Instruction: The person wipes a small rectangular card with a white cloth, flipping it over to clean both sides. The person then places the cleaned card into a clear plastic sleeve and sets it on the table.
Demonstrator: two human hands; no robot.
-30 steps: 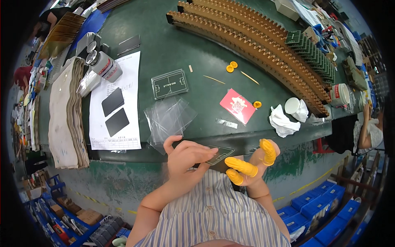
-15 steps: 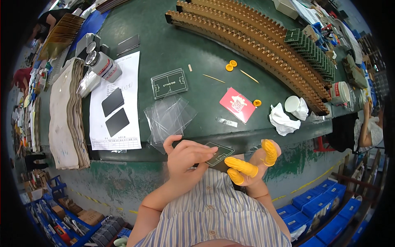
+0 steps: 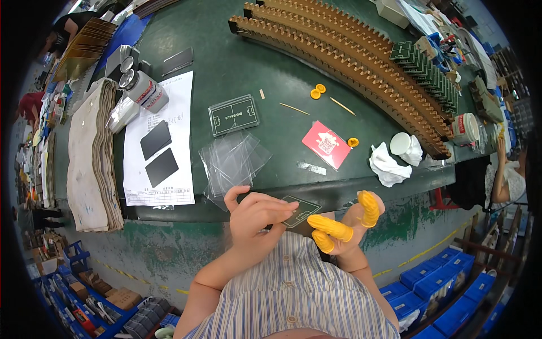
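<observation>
A dark green card with white pitch-like lines (image 3: 304, 211) is held in front of my striped shirt, just off the table's near edge. My left hand (image 3: 255, 221) pinches its left side, fingers laid over the face. Yellow finger cots cover several fingers of my right hand (image 3: 345, 227). Two of these close on the card's right corner, while another capped finger stands raised apart. Ahead on the table are a stack of similar green cards in clear plastic (image 3: 234, 114), overlapping clear film sleeves (image 3: 232, 164) and a red card with a white print (image 3: 326, 144).
Long slotted wooden racks (image 3: 333, 62) cross the far right, with green cards (image 3: 427, 76) standing in one. Loose yellow finger cots (image 3: 318, 91), toothpicks (image 3: 342, 105) and crumpled white tissue (image 3: 389, 164) lie nearer. At left are black cards (image 3: 161, 168) on a paper sheet and a jar (image 3: 148, 94).
</observation>
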